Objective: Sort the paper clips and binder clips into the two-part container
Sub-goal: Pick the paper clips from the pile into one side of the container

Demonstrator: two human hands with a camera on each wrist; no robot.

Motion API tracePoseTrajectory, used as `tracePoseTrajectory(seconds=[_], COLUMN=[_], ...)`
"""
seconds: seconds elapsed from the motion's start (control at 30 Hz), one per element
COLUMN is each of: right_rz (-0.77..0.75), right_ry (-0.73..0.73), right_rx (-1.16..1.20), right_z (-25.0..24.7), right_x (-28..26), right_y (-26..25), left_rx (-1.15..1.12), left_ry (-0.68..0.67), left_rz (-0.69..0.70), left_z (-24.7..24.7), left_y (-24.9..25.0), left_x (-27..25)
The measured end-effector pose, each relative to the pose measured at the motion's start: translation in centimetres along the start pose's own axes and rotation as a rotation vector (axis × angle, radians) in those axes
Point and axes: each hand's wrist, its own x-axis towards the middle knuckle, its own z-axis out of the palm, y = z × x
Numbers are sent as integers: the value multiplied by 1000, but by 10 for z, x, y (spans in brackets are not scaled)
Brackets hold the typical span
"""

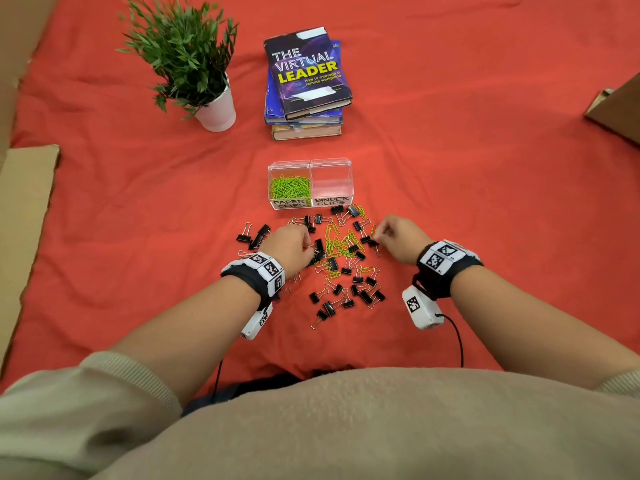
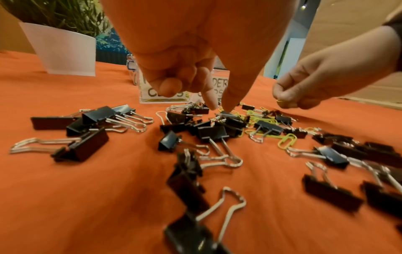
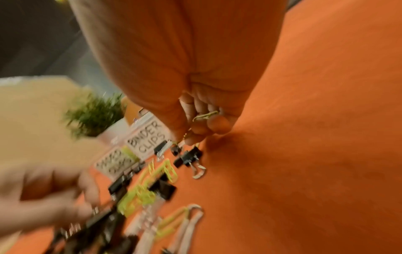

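A clear two-part container (image 1: 310,163) stands on the red cloth. Its left part, labelled PAPER CLIPS, holds green paper clips (image 1: 289,187); its BINDER CLIPS part (image 1: 332,181) looks bare. In front lies a mixed pile of black binder clips (image 1: 363,296) and loose green paper clips (image 1: 337,242). My left hand (image 2: 219,107) points thumb and forefinger down onto the pile's left side, tips slightly apart with nothing between them, the other fingers curled. My right hand (image 3: 187,140) is at the pile's right edge and holds green paper clips (image 3: 205,116) in its curled fingers.
A potted plant (image 1: 214,112) and a stack of books (image 1: 308,81) stand behind the container. Cardboard lies at the left edge (image 1: 24,202) and at the far right (image 1: 616,112). Red cloth (image 1: 485,185) covers the whole surface.
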Motion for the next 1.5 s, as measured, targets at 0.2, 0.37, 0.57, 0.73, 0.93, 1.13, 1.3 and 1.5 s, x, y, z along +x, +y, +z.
tracePoseTrajectory(seconds=[0.2,0.37,0.57,0.73,0.93,1.13,1.3,1.5], right_rz=[136,181,21,-2,67,113,23,32], right_ry=[-84,-135,-106,-121,-126,-3,7,-54], right_rx=[520,594,-213,-391,-207,-260,-254,-386], right_z=[-4,3,18,25,10,-13,7,33], right_x=[6,6,13,2,-4,-6,-7,-1], right_y=[-10,-35,-50,-46,-31,-20,-37,-48], left_rx=[93,-31,-317,-530,-615,-193,9,-3], left_ry=[-51,-3,95,58,-56,-65,-105,-64], left_rz=[26,-16,-129,-144,-134,-16,38,-60], left_z=[13,12,-3,-8,-2,8,13,-1], left_y=[-6,-5,-10,-9,5,17,9,-15], left_x=[-3,-7,-8,-4,-3,-1,3,3])
